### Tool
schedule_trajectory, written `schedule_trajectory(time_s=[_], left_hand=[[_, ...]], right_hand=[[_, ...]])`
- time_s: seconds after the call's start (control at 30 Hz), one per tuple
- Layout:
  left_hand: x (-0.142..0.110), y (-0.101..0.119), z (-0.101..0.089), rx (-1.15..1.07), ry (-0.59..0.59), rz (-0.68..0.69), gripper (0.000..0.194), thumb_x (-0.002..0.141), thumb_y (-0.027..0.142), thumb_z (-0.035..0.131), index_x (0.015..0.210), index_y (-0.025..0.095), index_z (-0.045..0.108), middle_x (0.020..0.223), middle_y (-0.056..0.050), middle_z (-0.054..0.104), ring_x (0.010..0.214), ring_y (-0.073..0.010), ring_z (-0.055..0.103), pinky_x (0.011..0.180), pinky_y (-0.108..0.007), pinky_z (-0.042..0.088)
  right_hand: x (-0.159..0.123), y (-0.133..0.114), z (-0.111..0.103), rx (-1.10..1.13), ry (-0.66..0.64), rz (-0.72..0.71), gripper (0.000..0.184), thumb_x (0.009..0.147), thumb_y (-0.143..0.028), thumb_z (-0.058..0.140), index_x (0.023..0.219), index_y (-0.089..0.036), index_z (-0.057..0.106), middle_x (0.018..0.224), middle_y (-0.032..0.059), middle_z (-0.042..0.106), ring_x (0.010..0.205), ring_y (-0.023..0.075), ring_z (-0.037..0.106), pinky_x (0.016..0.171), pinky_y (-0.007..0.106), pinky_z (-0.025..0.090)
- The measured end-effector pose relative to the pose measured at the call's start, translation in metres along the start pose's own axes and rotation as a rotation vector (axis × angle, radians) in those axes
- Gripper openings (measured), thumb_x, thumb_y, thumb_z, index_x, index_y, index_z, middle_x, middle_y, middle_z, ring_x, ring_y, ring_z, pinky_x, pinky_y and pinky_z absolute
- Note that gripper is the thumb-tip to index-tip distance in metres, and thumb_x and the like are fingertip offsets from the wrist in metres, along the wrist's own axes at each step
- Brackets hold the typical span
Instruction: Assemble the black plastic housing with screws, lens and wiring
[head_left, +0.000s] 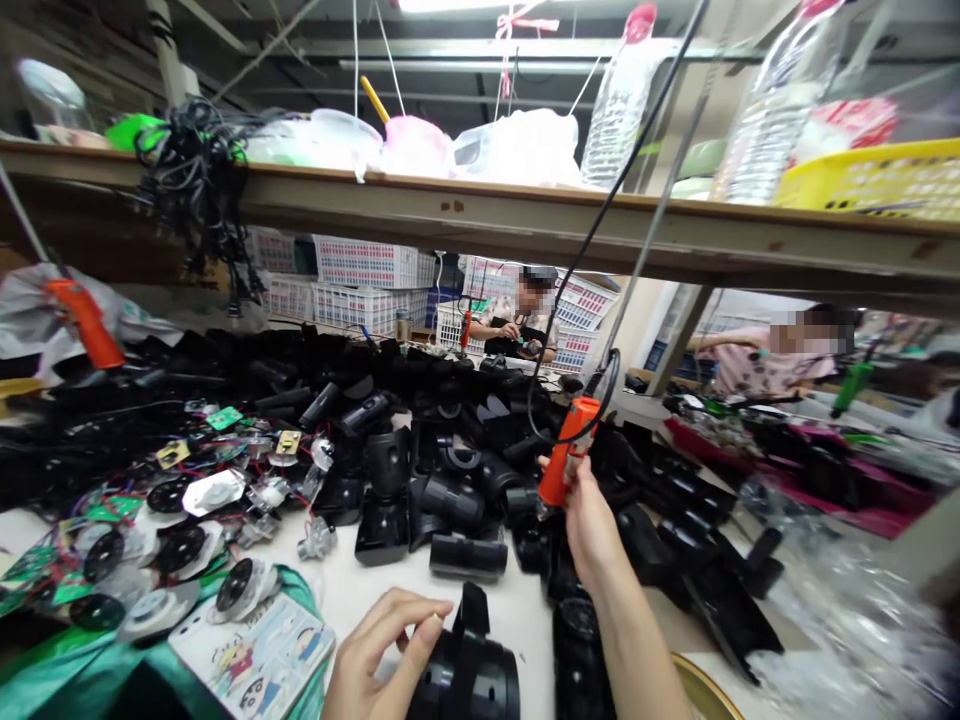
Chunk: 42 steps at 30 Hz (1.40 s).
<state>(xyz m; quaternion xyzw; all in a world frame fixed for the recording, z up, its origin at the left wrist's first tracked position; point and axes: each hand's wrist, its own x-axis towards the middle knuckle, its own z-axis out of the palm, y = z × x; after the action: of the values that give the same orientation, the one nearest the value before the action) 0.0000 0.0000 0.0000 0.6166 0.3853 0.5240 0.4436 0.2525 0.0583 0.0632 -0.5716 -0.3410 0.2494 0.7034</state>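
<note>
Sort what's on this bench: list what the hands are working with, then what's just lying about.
In hand:
- orange power screwdriver, held by the right hand
- black plastic housing, steadied by the left hand

Lying about:
- pile of black plastic parts
- speaker discs and small circuit boards
- second orange screwdriver
- cartoon-printed card

Orange electric screwdriver [566, 452] with black cord in right hand [589, 520]; glossy black plastic housing [469, 672] at left hand [379, 650]; heap of black parts [420, 440]; green circuit boards [223, 418]; yellow basket [877, 178]; white lattice crates [367, 262]; teal cloth [90, 670]; cartoon-printed card [255, 655]
</note>
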Motion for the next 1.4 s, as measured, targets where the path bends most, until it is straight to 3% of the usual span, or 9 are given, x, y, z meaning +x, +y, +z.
schedule_trajectory(time_s=[0.1, 0.2, 0.3, 0.4, 0.53, 0.77, 1.03, 1.4], left_hand=[[-0.001, -0.01, -0.001, 0.027, -0.043, 0.11, 0.011, 0.093, 0.042, 0.07, 0.09, 0.036, 0.079, 0.087, 0.004, 0.071, 0.086, -0.0123, 0.066, 0.081, -0.02, 0.047], [-0.003, -0.015, -0.003, 0.068, -0.119, 0.264, 0.008, 0.094, 0.034, 0.07, 0.09, 0.035, 0.077, 0.087, 0.005, 0.071, 0.087, -0.0112, 0.067, 0.081, -0.02, 0.05], [-0.006, -0.012, -0.005, 0.104, -0.138, 0.357, 0.008, 0.096, 0.033, 0.069, 0.089, 0.031, 0.072, 0.09, 0.005, 0.07, 0.089, -0.0111, 0.066, 0.082, -0.022, 0.052], [-0.006, -0.003, -0.006, 0.202, -0.167, 0.481, 0.008, 0.095, 0.03, 0.071, 0.087, 0.027, 0.07, 0.089, 0.004, 0.07, 0.087, -0.011, 0.065, 0.08, -0.021, 0.053], [-0.003, 0.004, -0.008, 0.365, -0.168, 0.609, 0.01, 0.094, 0.029, 0.072, 0.085, 0.025, 0.069, 0.088, 0.002, 0.07, 0.085, -0.0124, 0.065, 0.075, -0.021, 0.054], [-0.006, -0.003, -0.006, 0.446, -0.183, 0.626, 0.003, 0.096, 0.027, 0.068, 0.093, 0.025, 0.069, 0.092, -0.001, 0.068, 0.087, -0.0153, 0.063, 0.075, -0.026, 0.054], [-0.005, 0.003, -0.008, 0.479, -0.187, 0.64, 0.005, 0.094, 0.023, 0.069, 0.09, 0.023, 0.067, 0.088, -0.001, 0.068, 0.084, -0.0151, 0.063, 0.071, -0.025, 0.054], [-0.006, 0.002, -0.005, 0.485, -0.19, 0.634, 0.002, 0.095, 0.021, 0.068, 0.093, 0.022, 0.068, 0.089, -0.003, 0.067, 0.084, -0.0163, 0.062, 0.071, -0.026, 0.054]], right_hand=[[-0.013, -0.004, 0.002, -0.001, -0.134, -0.039, 0.072, 0.075, -0.081, 0.065, 0.109, -0.018, 0.069, 0.104, 0.0091, 0.076, 0.104, 0.0295, 0.069, 0.094, 0.041, 0.052], [-0.041, -0.013, -0.003, -0.053, -0.151, -0.088, 0.062, 0.068, -0.07, 0.082, 0.102, -0.019, 0.07, 0.097, 0.0058, 0.075, 0.089, 0.0245, 0.067, 0.084, 0.035, 0.052], [-0.074, -0.021, -0.005, -0.097, -0.176, -0.106, 0.047, 0.076, -0.059, 0.082, 0.095, -0.018, 0.07, 0.078, 0.0027, 0.071, 0.072, 0.0194, 0.065, 0.074, 0.031, 0.051], [-0.102, -0.032, 0.001, 0.129, -0.215, -0.099, 0.032, 0.09, -0.05, 0.072, 0.101, -0.021, 0.063, 0.06, -0.004, 0.062, 0.052, 0.0149, 0.06, 0.057, 0.026, 0.049], [-0.125, -0.051, 0.013, 0.517, -0.182, -0.171, 0.019, 0.086, -0.038, 0.072, 0.094, -0.023, 0.064, 0.052, -0.0062, 0.057, 0.037, 0.0112, 0.053, 0.042, 0.02, 0.046], [-0.134, -0.062, 0.018, 0.65, -0.291, -0.205, 0.016, 0.085, -0.039, 0.072, 0.096, -0.027, 0.072, 0.052, -0.004, 0.061, 0.041, 0.0121, 0.056, 0.048, 0.023, 0.052], [-0.136, -0.052, 0.028, 0.663, -0.233, -0.193, 0.017, 0.084, -0.039, 0.072, 0.094, -0.026, 0.071, 0.052, -0.005, 0.059, 0.038, 0.0104, 0.053, 0.045, 0.021, 0.049], [-0.135, -0.052, 0.016, 0.622, -0.366, -0.192, 0.015, 0.092, -0.038, 0.066, 0.104, -0.029, 0.068, 0.06, -0.0038, 0.063, 0.048, 0.0134, 0.058, 0.053, 0.026, 0.05]])
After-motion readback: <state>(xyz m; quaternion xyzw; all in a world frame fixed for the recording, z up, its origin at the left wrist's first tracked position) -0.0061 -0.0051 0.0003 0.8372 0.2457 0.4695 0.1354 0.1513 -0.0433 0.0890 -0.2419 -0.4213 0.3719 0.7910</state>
